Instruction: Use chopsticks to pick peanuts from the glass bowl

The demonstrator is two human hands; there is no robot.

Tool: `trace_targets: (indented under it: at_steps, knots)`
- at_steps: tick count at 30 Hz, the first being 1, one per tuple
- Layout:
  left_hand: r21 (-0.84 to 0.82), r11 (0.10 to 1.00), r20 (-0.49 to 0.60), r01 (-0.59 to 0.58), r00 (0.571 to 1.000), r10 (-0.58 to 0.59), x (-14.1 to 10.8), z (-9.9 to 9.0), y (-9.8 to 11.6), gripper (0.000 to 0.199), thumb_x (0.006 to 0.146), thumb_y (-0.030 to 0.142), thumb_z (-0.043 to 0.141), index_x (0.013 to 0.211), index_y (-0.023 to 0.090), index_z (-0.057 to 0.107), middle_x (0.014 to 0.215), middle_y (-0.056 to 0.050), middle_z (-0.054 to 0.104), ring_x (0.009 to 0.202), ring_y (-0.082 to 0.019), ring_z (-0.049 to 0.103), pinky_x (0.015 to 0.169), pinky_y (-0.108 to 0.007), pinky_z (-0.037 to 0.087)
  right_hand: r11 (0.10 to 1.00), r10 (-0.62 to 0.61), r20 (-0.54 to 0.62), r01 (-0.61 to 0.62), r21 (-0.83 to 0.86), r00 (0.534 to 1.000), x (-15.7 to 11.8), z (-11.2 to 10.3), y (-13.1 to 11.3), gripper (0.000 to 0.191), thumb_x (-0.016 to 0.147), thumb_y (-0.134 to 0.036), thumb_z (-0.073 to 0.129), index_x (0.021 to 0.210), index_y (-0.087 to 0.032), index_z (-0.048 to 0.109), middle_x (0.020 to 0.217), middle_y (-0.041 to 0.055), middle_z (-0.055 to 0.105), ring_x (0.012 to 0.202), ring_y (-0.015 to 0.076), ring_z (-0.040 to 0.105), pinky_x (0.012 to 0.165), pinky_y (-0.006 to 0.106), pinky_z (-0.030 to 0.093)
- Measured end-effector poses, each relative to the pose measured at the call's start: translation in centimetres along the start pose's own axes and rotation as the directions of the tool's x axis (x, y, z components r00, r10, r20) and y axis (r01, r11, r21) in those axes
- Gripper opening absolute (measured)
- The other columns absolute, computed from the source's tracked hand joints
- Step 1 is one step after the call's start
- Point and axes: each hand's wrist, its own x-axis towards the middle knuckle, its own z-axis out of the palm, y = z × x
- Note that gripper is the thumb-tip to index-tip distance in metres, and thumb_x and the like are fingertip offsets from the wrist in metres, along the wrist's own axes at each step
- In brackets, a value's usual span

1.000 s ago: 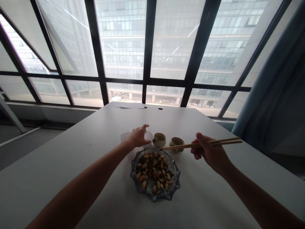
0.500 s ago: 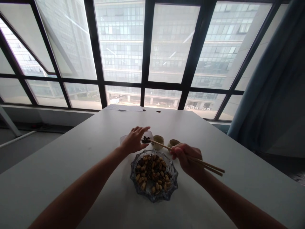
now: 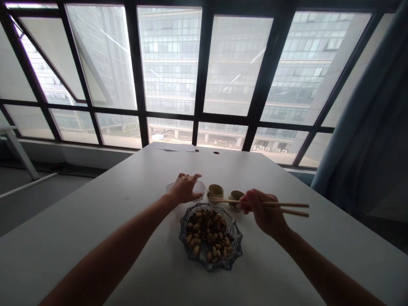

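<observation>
My left hand [image 3: 185, 188] reaches over a small clear plastic bowl [image 3: 199, 188], thumb on its near side and index finger at its far side. The hand hides part of the bowl, and its contents do not show. In my right hand [image 3: 263, 210] is a pair of wooden chopsticks [image 3: 283, 205], their tips near the front of a small tea cup [image 3: 216, 192]. Below both hands a scalloped glass dish [image 3: 236, 248] holds peanuts [image 3: 215, 251] mixed with dark seeds. No food is visible at the chopstick tips.
A second tea cup [image 3: 236, 198] stands beside the first, close to my right hand. Another clear plastic bowl [image 3: 169, 186] shows left of my left hand. Papers [image 3: 178, 147] lie at the white table's [image 3: 140, 255] far end, before the windows.
The clear bowl was tilted towards me with dark seeds showing; now it looks level and they are out of sight. The chopstick tips have come out of it, moving right and down.
</observation>
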Motion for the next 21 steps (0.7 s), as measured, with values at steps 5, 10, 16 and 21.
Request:
trace_targets:
  at_steps: [5,10,16,21]
  knots:
    - [0.003,1.000,0.093,0.001,0.996,-0.002,0.3,0.6,-0.7,0.066,0.080,0.052,0.066,0.135,0.018,0.048,0.114,-0.014,0.071,0.113,-0.032,0.064,0.110,-0.054,0.030,0.949,0.287,0.333,-0.315,0.030,0.898,-0.9,-1.6,-1.5,0.060,0.084,-0.070,0.056,0.057,-0.017,0.061,0.039,0.0009,0.056,0.032,0.0107,0.049,0.033,0.020,0.036]
    - [-0.028,1.000,-0.103,-0.002,0.995,-0.001,-1.5,-0.1,-2.4,0.054,0.089,0.060,0.051,0.126,0.021,0.057,0.124,-0.012,0.067,0.118,-0.031,0.060,0.110,-0.055,0.032,0.953,0.269,0.399,-0.302,0.021,0.877,-1.4,-0.7,-1.5,0.059,0.086,-0.070,0.053,0.061,-0.017,0.062,0.042,-0.0007,0.057,0.034,0.0098,0.051,0.034,0.019,0.037]
    - [-0.052,0.992,-0.267,0.115,0.956,-0.125,-5.5,0.3,-5.1,0.044,0.091,0.057,0.048,0.113,0.021,0.061,0.118,-0.012,0.068,0.113,-0.030,0.061,0.101,-0.051,0.043,0.996,0.070,0.224,-0.081,0.042,0.972,-1.6,0.9,0.4,0.049,0.093,-0.058,0.053,0.065,-0.019,0.062,0.050,0.0009,0.061,0.041,0.0133,0.057,0.039,0.024,0.045]
    - [-0.162,0.969,-0.343,0.184,0.911,-0.230,-7.4,2.4,-6.2,0.045,0.089,0.058,0.050,0.115,0.021,0.056,0.118,-0.011,0.066,0.110,-0.028,0.062,0.097,-0.046,0.049,0.986,0.125,0.246,-0.148,0.080,0.961,-1.5,0.0,-0.6,0.050,0.090,-0.061,0.054,0.066,-0.018,0.061,0.050,0.0012,0.062,0.039,0.0124,0.057,0.036,0.022,0.044]
